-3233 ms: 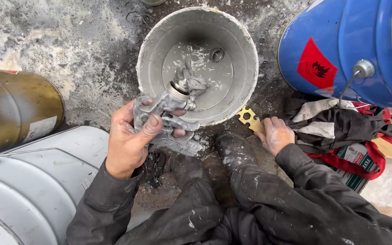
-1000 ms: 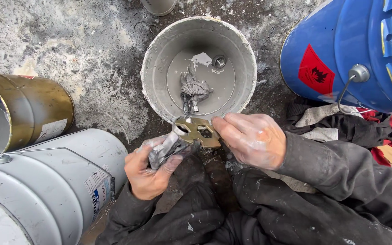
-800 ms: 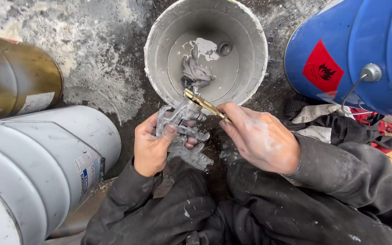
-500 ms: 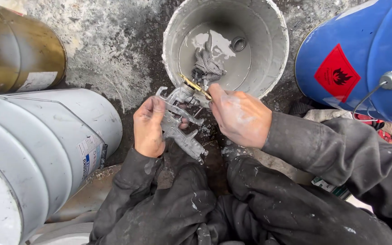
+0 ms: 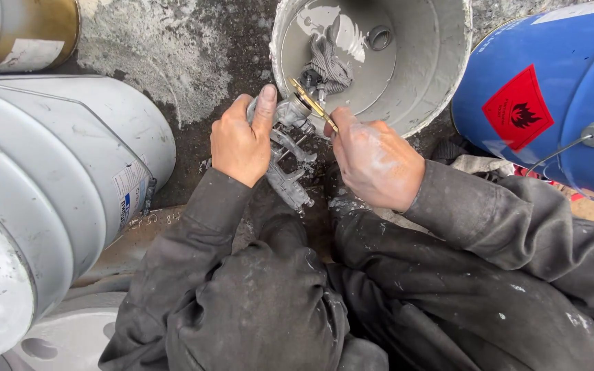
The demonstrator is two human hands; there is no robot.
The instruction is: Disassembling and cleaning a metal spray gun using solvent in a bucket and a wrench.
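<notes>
Paint-splashed concrete ground (image 5: 173, 75), crowded with drums. Left hand (image 5: 242, 137) clamped round a paint-caked spray gun (image 5: 287, 161), held just below the rim of the grey bucket (image 5: 441, 75). Right hand (image 5: 376, 165) pinching a flat brass wrench (image 5: 313, 104) against the gun's nozzle end. Blue drum (image 5: 551, 96) at right, grey drum (image 5: 49, 178) lying at left.

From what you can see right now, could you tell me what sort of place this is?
Probably an industrial paint or coating work area: a paint-caked spray gun, a grey-coated bucket, and a blue drum on spattered concrete floor.
</notes>
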